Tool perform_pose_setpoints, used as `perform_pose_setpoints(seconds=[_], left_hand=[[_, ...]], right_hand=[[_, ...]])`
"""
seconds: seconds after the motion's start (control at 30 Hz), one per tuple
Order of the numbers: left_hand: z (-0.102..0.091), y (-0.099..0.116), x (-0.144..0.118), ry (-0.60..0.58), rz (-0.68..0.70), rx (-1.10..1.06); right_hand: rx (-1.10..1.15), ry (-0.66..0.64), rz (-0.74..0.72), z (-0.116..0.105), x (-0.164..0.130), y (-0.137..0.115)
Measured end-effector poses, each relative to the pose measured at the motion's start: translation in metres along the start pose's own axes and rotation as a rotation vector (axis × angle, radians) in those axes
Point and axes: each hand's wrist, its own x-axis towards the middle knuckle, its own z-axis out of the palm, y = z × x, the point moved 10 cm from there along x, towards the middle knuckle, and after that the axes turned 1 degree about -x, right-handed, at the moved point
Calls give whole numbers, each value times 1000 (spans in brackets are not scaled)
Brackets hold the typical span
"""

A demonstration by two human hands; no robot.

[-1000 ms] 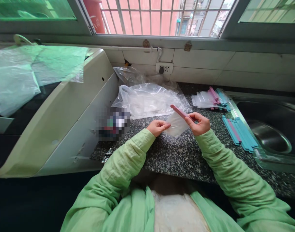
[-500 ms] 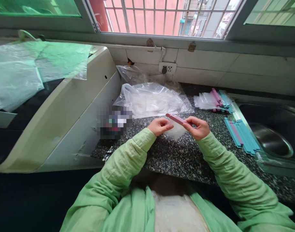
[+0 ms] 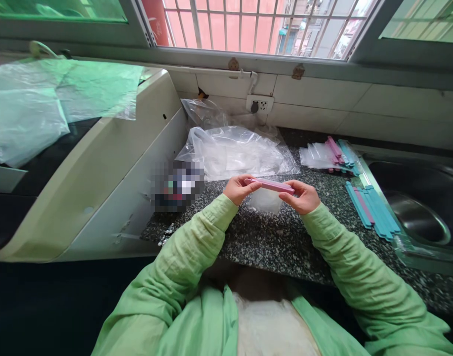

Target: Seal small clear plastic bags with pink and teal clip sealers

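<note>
Between my two hands a pink bag clip [image 3: 272, 185] is held almost level above the counter. My left hand [image 3: 241, 189] pinches its left end between thumb and fingers. At the other end, my right hand [image 3: 302, 197] grips it the same way. Just below the clip is a small clear plastic bag [image 3: 266, 202]; whether the clip closes on the bag I cannot tell. Off to the right lie several loose teal clips [image 3: 378, 212] with a pink one among them. Behind those is a pile of pink and teal clips [image 3: 335, 151] with clear bags.
A large clear plastic bag [image 3: 241, 153] of small bags lies behind my hands on the speckled counter [image 3: 248, 242]. The sink [image 3: 415, 212] is at the right, and a beige machine [image 3: 111, 143] stands at the left. A blurred object [image 3: 178, 188] sits beside it.
My left hand has risen slightly and now pinches the clip's left end, which stuck out free before. The clip has tipped from steeply slanted to nearly level.
</note>
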Motion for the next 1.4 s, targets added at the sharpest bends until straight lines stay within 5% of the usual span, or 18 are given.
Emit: perform_pose_setpoints(seconds=[0.2,0.93,1.4], left_hand=[[-15,0,4,124,26,-62],[-16,10,1,151,79,-74],[-32,4,7,203,184,-135]], right_hand=[[37,38,-3,5,0,9],[-12,57,1,10,-7,12],[-146,-14,-133,16,-4,8]])
